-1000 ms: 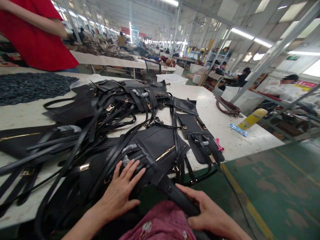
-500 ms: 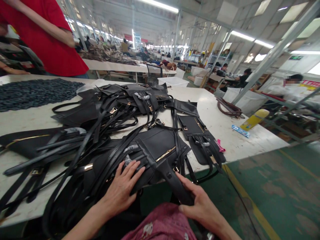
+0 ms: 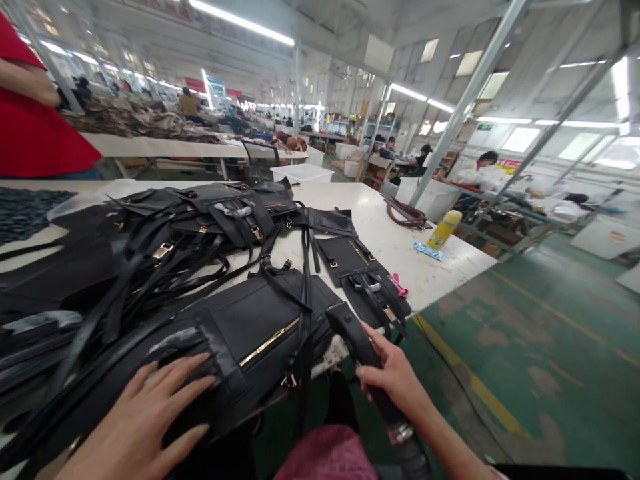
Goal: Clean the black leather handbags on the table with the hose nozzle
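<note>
My left hand (image 3: 155, 417) lies with fingers spread on a black leather bag piece (image 3: 265, 307) with a gold zipper. Part of the bag piece is hidden under that hand, beside a plastic-wrapped handle (image 3: 173, 340). In my right hand (image 3: 393, 367) is a black vacuum hose handle (image 3: 350, 331), fingers closed round it, its end pointing up towards the bag piece. Below the hand, a metal clamp joins it to a ribbed hose. Right of the bag piece lies a second black bag piece (image 3: 363, 270) with straps and gold buckles.
More black bag pieces (image 3: 190, 213) and tangled straps are piled on the white table (image 3: 367, 200). A yellow bottle (image 3: 444, 230), a blue packet (image 3: 427, 251) and coiled brown straps (image 3: 406, 213) lie to the right. A person in red (image 3: 40, 127) stands at far left.
The view has turned right. My left hand has moved left and nearer over the bag piece, its fingers spread. The hose handle has swung more upright, away from the zipper.
</note>
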{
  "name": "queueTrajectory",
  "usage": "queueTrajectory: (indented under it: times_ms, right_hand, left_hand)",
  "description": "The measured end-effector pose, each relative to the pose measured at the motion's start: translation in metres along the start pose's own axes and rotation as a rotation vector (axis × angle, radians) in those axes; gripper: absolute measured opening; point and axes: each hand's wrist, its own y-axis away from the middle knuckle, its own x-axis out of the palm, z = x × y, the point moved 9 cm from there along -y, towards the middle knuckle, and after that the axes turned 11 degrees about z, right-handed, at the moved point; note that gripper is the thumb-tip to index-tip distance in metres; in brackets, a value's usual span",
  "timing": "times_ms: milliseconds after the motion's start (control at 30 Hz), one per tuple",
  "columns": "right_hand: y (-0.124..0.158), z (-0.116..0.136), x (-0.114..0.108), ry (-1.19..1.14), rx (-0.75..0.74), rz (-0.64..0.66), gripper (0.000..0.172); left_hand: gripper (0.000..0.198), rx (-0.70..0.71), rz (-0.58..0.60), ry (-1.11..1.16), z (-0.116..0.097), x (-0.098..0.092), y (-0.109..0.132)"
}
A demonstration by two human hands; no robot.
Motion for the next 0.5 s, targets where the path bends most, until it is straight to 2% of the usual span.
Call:
queueTrajectory:
  times_ms: [100,233,300,367,500]
  right_hand:
    - [-0.013,-0.009,-0.019,0.021,0.066,0.060,0.076]
    - [-0.038,-0.018,-0.012,0.017,0.160,0.265,0.073]
    - [-0.054,-0.020,-0.006,0.043,0.193,0.326,0.073]
    - [-0.072,-0.018,-0.001,0.073,0.195,0.333,0.072]
    - [-0.103,0.001,-0.002,0.104,0.081,0.201,0.073]
  left_hand:
    - [0.042,0.124,0.132,0.065,-0.033,0.016,-0.045]
    - [0.054,0.182,0.262,0.094,-0.065,0.046,-0.092]
    - [0.061,0.188,0.301,0.075,-0.073,0.060,-0.101]
    - [0.065,0.193,0.310,0.063,-0.076,0.068,-0.101]
    - [0.072,0.192,0.317,0.065,-0.077,0.069,-0.094]
